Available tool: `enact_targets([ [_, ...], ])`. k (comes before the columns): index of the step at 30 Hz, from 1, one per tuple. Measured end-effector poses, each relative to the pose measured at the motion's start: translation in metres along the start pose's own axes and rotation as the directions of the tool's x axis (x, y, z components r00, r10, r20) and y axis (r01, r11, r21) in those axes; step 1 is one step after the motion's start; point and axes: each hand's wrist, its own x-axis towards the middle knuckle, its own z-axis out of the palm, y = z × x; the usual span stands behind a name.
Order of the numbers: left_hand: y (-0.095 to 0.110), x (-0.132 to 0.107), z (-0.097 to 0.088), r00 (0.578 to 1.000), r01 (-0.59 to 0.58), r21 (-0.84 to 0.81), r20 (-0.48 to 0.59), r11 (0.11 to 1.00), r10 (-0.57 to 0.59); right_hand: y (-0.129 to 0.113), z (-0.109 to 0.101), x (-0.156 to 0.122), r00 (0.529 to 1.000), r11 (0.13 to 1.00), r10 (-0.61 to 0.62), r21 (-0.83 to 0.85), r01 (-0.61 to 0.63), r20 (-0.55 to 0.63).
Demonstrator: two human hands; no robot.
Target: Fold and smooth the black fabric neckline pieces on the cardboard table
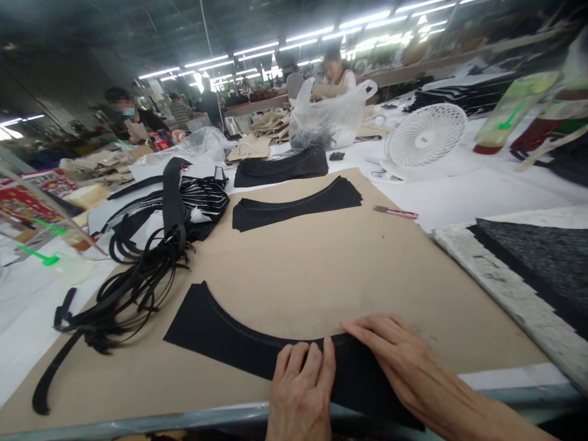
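A curved black fabric piece point(229, 337) lies at the front of the tan board, its near right end reaching past the table edge. Along its concave side runs a narrow folded rim. My left hand point(303, 380) is closed at the middle of this piece, fingers bent and tips pressed on the rim. To its right, my right hand point(399, 349) holds the same rim between its fingertips, fingers close together; its thumb is mostly hidden. Farther back on the board rests a small stack of similar black pieces point(294, 208).
Black strips point(142, 275) lie in a tangle at left. Pink-handled thread snips point(395, 212), a white fan point(425, 138) and a clear plastic bag point(326, 116) stand or lie beyond. A glue bottle point(509, 116) is at right. People work in the background.
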Motion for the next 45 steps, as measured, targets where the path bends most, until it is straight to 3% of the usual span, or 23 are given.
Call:
enact_targets([
  [3, 0.001, 0.002, -0.002, 1.000, -0.011, 0.025, -0.012, 1.000, 0.011, 0.002, 0.005, -0.001, 0.998, 0.998, -0.031, -0.053, 0.028, -0.051],
  [9, 0.001, 0.001, -0.001, 1.000, -0.013, 0.048, -0.018, 0.999, 0.014, 0.002, 0.007, -0.003, 0.992, 0.985, -0.116, -0.136, 0.109, -0.042],
  [13, 0.000, 0.001, -0.001, 1.000, 0.024, -0.038, -0.019, 0.999, -0.025, 0.002, -0.003, 0.001, 0.999, 0.997, -0.014, -0.072, 0.016, 0.035],
  [17, 0.000, 0.006, -0.006, 0.985, 0.163, -0.245, -0.008, 0.956, -0.170, -0.002, -0.009, 0.012, 0.989, 0.990, 0.111, -0.100, -0.102, 0.097],
  [20, 0.000, 0.014, -0.009, 0.961, 0.265, -0.285, 0.003, 0.921, -0.276, -0.006, -0.011, 0.020, 0.969, 0.982, 0.173, -0.102, -0.157, 0.176],
  [24, -0.002, 0.032, -0.018, 0.934, 0.353, -0.366, 0.199, 0.861, -0.298, -0.011, -0.015, 0.028, 0.942, 0.976, 0.218, -0.051, -0.212, 0.254],
  [29, 0.003, 0.056, -0.038, 0.859, 0.473, -0.465, 0.432, 0.748, -0.275, -0.014, -0.019, 0.029, 0.918, 0.961, 0.226, 0.076, -0.264, 0.326],
  [34, 0.006, 0.059, -0.044, 0.828, 0.516, -0.485, 0.493, 0.706, -0.267, -0.014, -0.023, 0.025, 0.907, 0.959, 0.209, 0.107, -0.264, 0.365],
  [45, 0.000, 0.053, -0.041, 0.797, 0.568, -0.523, 0.544, 0.636, -0.264, -0.017, -0.026, 0.024, 0.931, 0.999, 0.024, 0.036, -0.040, 0.363],
])
